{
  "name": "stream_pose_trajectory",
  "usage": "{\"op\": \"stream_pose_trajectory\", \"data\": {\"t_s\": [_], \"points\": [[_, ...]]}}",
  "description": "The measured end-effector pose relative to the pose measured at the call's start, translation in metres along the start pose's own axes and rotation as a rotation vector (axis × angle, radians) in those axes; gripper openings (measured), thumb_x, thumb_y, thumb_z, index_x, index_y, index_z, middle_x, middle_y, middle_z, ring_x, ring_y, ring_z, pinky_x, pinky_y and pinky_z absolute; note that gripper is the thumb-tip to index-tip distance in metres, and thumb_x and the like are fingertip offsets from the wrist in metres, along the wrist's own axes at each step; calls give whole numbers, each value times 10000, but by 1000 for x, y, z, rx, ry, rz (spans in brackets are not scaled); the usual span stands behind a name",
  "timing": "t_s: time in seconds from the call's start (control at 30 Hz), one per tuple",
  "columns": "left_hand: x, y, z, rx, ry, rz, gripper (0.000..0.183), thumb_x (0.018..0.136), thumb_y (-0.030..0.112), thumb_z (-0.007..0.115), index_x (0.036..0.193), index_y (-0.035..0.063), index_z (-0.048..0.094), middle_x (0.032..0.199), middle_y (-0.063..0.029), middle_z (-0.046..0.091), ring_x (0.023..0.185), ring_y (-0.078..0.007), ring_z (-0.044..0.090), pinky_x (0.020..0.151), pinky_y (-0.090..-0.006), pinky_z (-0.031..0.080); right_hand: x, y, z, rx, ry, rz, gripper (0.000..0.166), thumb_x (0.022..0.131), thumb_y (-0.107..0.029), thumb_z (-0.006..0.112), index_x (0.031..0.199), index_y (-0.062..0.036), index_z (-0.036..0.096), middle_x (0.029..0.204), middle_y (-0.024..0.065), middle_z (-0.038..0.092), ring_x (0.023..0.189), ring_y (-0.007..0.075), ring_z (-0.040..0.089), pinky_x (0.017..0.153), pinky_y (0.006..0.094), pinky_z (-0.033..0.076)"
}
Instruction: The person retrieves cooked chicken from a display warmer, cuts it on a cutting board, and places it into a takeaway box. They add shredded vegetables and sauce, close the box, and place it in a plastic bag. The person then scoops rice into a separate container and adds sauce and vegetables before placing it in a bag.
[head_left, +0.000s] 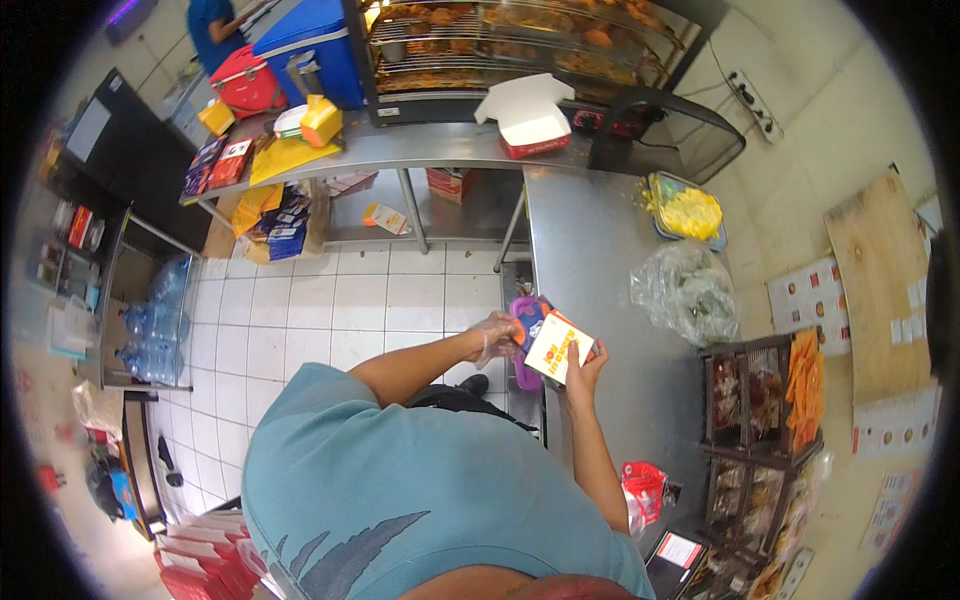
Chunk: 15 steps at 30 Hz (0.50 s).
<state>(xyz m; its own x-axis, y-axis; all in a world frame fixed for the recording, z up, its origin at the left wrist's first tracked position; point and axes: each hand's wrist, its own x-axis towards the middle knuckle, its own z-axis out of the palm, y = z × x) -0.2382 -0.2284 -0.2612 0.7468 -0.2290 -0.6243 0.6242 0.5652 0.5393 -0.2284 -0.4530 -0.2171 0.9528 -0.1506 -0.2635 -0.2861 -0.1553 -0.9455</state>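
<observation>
My right hand (585, 367) is bare and grips a white printed carton (559, 349) with orange and yellow writing, its thumb across the top face. On my left hand (496, 336) is a clear plastic glove. Its fingers pinch a dark blue and orange printed packet (531, 327) against the carton's left side. Below these lies a purple plastic item (527, 376), partly hidden, at the left edge of the steel table (592, 247).
Shredded yellow food fills a tub (686, 212), with a clear plastic bag (686, 292) nearby. Dark crates (750, 397) line the right wall. An open red and white box (534, 127) sits before a heated display cabinet (517, 45). Another person (211, 34) stands far left.
</observation>
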Motion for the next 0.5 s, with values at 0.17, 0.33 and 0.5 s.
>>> {"op": "stream_pose_trajectory", "data": {"t_s": [0.17, 0.33, 0.5], "points": [[-40, -12, -37, -229, -102, 22, 308, 801, 104, 656, 1075, 64, 521, 1069, -119, 603, 987, -246, 632, 953, -360, 517, 21, -2, 45, -306, -130, -130, 672, 884, -379, 677, 1381, -63, 353, 1197, 174, 584, 1067, 236, 582, 888, 359, 474], [-67, 24, -79, -384, 14, 146, 336, 765, 134, 693, 1052, 74, 528, 1126, -135, 586, 1065, -274, 601, 1040, -381, 465, 25, -79, 134, -308, -304, -38, 742, 816, -443, 727, 1365, -78, 386, 1198, 214, 574, 1111, 327, 556, 973, 447, 414], [-50, 135, -143, -365, -30, 364, 345, 772, 205, 731, 1045, 100, 549, 1148, -109, 584, 1113, -255, 574, 1077, -400, 428, 113, -102, 264, -386, -341, -304, 827, 749, -578, 717, 1339, -73, 431, 1324, 205, 491, 1231, 375, 474, 1036, 499, 333]]}}
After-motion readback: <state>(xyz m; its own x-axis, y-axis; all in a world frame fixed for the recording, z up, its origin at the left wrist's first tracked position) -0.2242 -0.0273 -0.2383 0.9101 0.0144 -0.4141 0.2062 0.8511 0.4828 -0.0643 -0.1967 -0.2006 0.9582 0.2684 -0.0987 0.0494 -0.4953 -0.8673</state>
